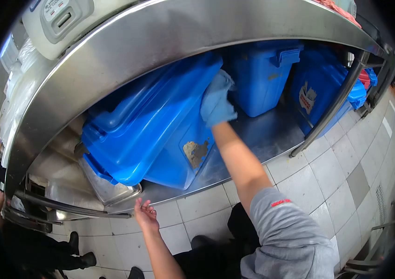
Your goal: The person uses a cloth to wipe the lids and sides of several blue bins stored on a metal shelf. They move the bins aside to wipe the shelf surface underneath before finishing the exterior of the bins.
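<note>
My right hand [219,122] reaches under the steel counter, between two blue bins, with a light-blue cloth [217,100] bunched over it. The cloth hides its fingers and lies against the side of the large blue bin [174,160]. That bin sits tilted on the lower shelf, its blue lid [160,116] on top, and a worn label [196,153] shows on its side. Bare and holding nothing, my left hand [146,215] hovers by the shelf's front edge with its fingers loosely curled and apart.
A second blue bin [265,83] stands behind my right hand, and another blue bin [320,88] is further right. Steel counter edge [160,39] overhangs the shelf. A metal leg [332,116] rises at right. A metal tray [109,186] lies left; another person's shoes [83,260] are lower left.
</note>
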A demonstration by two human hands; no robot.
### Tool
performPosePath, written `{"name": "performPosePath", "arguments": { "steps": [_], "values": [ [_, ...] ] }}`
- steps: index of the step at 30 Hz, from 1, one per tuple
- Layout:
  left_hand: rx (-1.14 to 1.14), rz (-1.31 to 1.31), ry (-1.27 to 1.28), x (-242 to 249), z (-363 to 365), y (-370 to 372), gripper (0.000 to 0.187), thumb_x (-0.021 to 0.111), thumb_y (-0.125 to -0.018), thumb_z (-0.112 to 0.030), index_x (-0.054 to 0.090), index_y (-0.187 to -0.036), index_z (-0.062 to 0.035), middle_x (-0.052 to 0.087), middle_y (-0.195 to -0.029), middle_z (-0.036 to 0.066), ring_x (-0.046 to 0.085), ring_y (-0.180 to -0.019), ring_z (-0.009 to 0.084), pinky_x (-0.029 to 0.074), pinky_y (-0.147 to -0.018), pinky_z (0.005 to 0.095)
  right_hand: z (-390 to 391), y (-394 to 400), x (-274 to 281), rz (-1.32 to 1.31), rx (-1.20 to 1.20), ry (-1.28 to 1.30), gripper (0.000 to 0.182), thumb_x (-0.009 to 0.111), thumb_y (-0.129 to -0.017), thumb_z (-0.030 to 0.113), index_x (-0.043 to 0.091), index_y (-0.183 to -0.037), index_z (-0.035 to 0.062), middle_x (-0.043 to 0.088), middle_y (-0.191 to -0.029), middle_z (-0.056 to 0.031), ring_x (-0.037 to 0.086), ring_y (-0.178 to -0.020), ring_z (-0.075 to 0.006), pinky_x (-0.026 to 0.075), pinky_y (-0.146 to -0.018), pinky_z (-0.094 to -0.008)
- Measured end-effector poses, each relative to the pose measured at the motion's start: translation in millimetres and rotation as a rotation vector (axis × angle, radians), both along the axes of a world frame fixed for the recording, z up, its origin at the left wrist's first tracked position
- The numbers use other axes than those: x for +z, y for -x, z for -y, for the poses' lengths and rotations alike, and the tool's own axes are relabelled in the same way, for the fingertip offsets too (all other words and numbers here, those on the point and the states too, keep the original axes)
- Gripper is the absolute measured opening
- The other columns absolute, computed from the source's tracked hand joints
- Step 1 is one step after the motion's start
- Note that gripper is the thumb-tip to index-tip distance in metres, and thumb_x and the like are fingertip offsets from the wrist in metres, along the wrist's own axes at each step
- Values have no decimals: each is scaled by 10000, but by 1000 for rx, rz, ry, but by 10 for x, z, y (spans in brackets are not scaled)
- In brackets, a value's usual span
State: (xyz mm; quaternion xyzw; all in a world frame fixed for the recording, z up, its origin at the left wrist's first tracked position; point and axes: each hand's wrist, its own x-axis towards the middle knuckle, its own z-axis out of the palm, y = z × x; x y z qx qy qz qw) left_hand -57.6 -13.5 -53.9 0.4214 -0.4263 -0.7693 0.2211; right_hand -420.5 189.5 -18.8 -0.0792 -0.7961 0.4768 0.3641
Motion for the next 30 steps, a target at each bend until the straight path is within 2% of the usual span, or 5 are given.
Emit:
{"name": "performPosePath", "arguments": {
  "steps": [6,14,19,23,30],
  "values": [
    [-16,-16,-8,48,-87,65,395,546,-841,-419,483,-1122,-148,565,-823,-5,460,-590,75,360,-516,215,629,-1684,19,-233,251,122,318,338,-921,281,498,-1103,74,521,-1097,-123,489,-1045,-272,359,-916,-386],
    [-20,34,35,109,-84,-116,352,566,-833,-377,493,-1093,-151,579,-810,4,475,-600,83,361,-522,221,-85,-50,47,-29,76,116,327,341,-922,283,480,-1128,71,506,-1122,-122,477,-1064,-268,351,-927,-375],
    [-1,20,36,102,-43,-158,322,560,-839,-362,499,-1073,-150,579,-804,5,476,-606,88,362,-530,223,274,-955,-8,-33,115,264,334,343,-922,284,470,-1144,69,497,-1138,-122,469,-1075,-265,345,-934,-368],
    [-44,-1,37,131,-107,-80,389,568,-830,-395,478,-1112,-143,567,-818,4,467,-605,82,359,-528,222,746,-1968,-167,-195,306,191,340,344,-923,285,461,-1156,67,489,-1151,-122,462,-1085,-263,341,-939,-363],
    [-31,-46,45,171,-71,-233,401,557,-838,-417,469,-1106,-133,565,-822,3,470,-601,80,363,-519,217,162,-795,-78,-55,215,209,352,346,-924,287,446,-1178,64,476,-1173,-121,451,-1102,-259,334,-948,-353]
  ]
}}
